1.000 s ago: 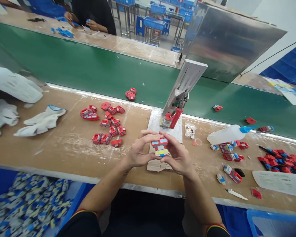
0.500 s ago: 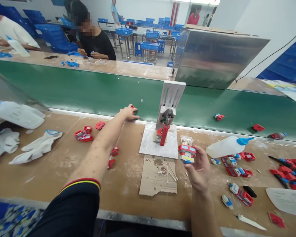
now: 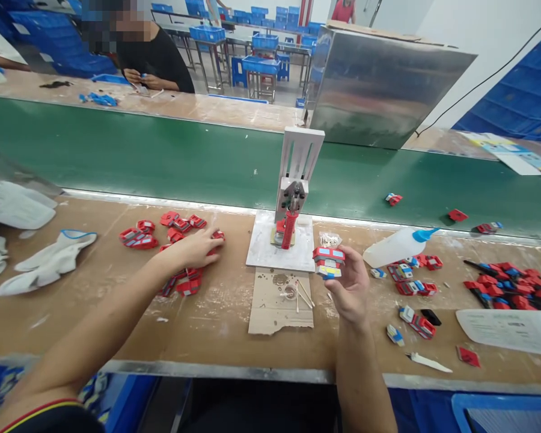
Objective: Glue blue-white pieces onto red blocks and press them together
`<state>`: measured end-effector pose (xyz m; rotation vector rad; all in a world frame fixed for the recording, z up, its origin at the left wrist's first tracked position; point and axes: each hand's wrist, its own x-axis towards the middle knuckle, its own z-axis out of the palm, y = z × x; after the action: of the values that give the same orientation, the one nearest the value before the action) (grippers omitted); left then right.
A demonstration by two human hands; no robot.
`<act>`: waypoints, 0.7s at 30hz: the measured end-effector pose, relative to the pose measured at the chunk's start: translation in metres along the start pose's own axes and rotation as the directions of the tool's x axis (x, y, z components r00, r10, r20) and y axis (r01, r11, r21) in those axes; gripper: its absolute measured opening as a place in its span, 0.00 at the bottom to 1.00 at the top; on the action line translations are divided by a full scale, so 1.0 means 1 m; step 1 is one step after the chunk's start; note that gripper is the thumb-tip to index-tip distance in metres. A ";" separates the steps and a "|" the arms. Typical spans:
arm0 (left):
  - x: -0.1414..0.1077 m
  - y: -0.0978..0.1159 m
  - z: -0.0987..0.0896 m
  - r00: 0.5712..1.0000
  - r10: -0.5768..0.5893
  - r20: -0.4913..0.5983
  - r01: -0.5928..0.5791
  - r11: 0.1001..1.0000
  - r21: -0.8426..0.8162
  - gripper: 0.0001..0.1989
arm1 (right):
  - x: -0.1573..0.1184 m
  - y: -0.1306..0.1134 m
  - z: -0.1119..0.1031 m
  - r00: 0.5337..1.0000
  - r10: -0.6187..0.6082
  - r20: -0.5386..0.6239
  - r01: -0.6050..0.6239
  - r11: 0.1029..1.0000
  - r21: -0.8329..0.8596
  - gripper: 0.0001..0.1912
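My right hand (image 3: 354,287) is closed on a small blocky toy vehicle (image 3: 329,263), red and grey on top with blue and yellow below, held upright above the bench. My left hand (image 3: 199,248) is over the left part of the bench, its fingers curled round a red plastic part (image 3: 218,236) that is partly covered. Beside and under that hand lie several more red parts (image 3: 189,282). Between my hands stands a toggle clamp press with a red handle (image 3: 289,230) on a white base plate (image 3: 264,248).
Cardboard (image 3: 270,313) with cotton swabs lies before the press. To the right are a glue bottle (image 3: 394,246), toy parts (image 3: 426,328), a knife (image 3: 430,362) and a heap of red-and-black pieces (image 3: 514,285). Gloves (image 3: 56,261) lie left. Behind runs a green conveyor (image 3: 162,156); a co-worker (image 3: 155,60) sits beyond.
My left hand has come back from the conveyor's edge to the red parts on the bench, bringing a red part. My right hand still holds the toy vehicle. The view has shifted.
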<state>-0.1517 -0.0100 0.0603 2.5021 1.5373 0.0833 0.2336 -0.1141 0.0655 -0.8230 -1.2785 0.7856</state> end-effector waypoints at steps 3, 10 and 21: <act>-0.018 0.041 -0.007 0.988 0.040 -0.151 -0.081 0.956 -0.281 0.25 | -0.001 -0.003 0.010 0.991 -0.057 0.125 0.060 0.998 -0.018 0.30; -0.014 0.165 0.010 0.944 0.125 -0.305 -0.300 -0.056 -0.952 0.24 | 0.013 -0.011 0.044 0.824 -0.302 0.480 0.481 0.821 -0.309 0.30; 0.107 0.118 0.031 0.740 -0.341 -0.580 -0.563 0.159 -0.811 0.29 | 0.030 0.026 0.038 0.856 0.162 0.490 0.026 0.934 -0.356 0.27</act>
<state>0.0049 0.0289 0.0477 1.3477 0.7477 1.6474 0.1985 -0.0724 0.0618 -0.9858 -1.9198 0.8823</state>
